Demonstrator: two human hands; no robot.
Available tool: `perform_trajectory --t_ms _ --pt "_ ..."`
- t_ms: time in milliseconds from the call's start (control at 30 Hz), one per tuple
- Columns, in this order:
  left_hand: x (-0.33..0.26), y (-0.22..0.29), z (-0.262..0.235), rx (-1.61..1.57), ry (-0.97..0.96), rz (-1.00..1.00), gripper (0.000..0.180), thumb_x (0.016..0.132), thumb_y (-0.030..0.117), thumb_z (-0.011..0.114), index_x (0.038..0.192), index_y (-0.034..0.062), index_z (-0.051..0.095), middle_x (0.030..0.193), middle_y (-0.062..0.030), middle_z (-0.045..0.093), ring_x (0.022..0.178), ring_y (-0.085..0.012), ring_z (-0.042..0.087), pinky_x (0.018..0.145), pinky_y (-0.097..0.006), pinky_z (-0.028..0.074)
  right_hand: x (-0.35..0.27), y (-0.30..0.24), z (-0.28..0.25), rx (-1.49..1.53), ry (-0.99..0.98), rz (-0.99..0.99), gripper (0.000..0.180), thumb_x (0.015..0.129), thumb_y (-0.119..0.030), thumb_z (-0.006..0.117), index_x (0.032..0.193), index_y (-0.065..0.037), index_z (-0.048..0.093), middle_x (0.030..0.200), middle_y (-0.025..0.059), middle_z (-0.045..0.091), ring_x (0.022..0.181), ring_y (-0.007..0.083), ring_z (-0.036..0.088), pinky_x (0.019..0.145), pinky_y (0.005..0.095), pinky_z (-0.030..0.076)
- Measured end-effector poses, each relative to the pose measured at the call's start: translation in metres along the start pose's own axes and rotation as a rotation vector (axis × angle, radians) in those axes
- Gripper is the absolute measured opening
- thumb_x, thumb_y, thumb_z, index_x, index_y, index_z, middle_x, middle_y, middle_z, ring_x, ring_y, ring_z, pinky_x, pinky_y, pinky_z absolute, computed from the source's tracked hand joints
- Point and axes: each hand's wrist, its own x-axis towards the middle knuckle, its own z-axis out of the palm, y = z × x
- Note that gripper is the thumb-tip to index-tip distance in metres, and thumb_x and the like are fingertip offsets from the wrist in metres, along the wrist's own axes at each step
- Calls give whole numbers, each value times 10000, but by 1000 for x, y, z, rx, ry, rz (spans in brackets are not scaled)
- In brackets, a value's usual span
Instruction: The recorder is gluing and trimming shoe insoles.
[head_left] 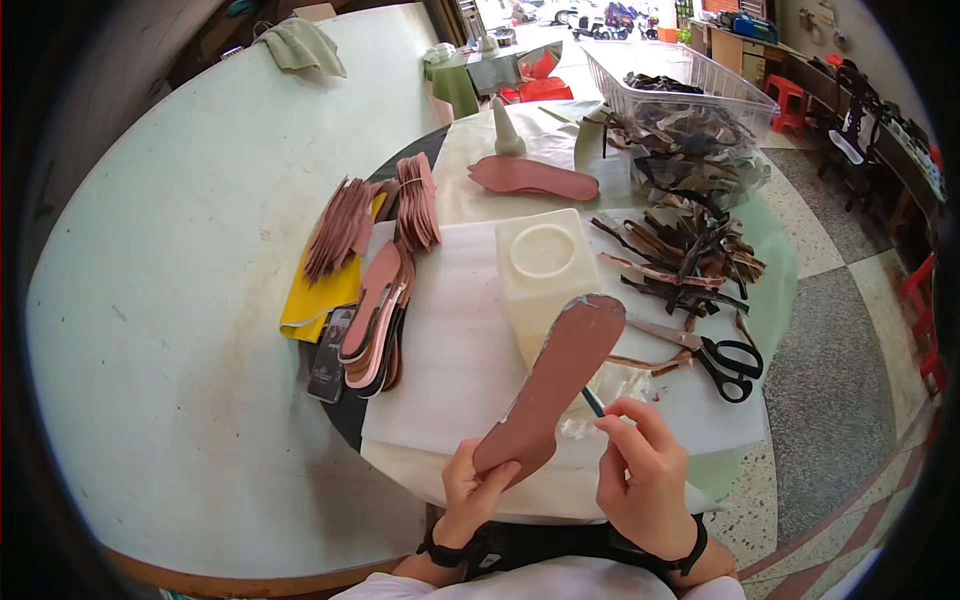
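My left hand (478, 492) grips a reddish-brown insole (562, 375) by its lower end, thumb on the face. The insole tilts up to the right, with pale, uneven patches along its edge. Behind its right edge, my right hand (643, 478) pinches a thin dark-green stick-like tool (594, 403); the insole hides the tool's far end. Just beyond the insole stands a whitish plastic container (515, 300) with a round ring on top. Crumpled clear plastic (625, 385) lies beside it. Black-handled scissors (735, 365) rest to the right of my right hand.
To the left are stacked insoles (372, 335), tied bundles (418, 205), a yellow cloth (315, 300) and a phone-like dark slab (328, 365). Cut strips (690, 245) lie at right, below a clear bin (690, 120). Farther back are more insoles (533, 180) and a cone-shaped bottle (508, 135).
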Motion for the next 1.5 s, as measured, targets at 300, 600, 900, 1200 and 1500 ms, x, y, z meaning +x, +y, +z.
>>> perform_trajectory --t_ms 300,600,900,1200,1500 --pt "20 34 10 0 205 -15 244 773 -2 629 998 2 533 915 -33 590 853 -88 533 780 -247 430 -3 -2 -4 26 -219 30 249 725 78 568 960 -1 567 1047 152 527 643 234 617 558 323 483" --pt "73 60 21 -101 254 223 315 802 -34 568 1105 -16 482 1035 -59 559 929 -105 524 826 -254 414 14 5 -26 42 -129 20 230 691 136 534 889 27 571 972 140 563 590 224 572 545 274 459" --pt "82 48 21 -184 114 152 286 827 -8 583 1097 -2 488 1027 -48 586 923 -94 542 831 -228 406 10 52 -40 115 -150 82 218 735 149 502 884 23 600 986 122 604 616 118 556 564 216 447" --pt "91 42 26 -282 103 109 347 804 -66 532 1143 -6 482 1074 -65 572 978 -121 539 868 -258 400 22 104 -59 486 -212 150 271 781 153 457 958 27 619 1035 131 630 649 128 545 598 223 459" --pt "102 25 24 -317 83 22 335 816 -48 529 1144 2 487 1077 -60 568 984 -124 541 864 -263 411 22 119 -63 65 -267 -55 393 682 149 473 1032 27 604 929 168 625 744 228 602 623 250 448"
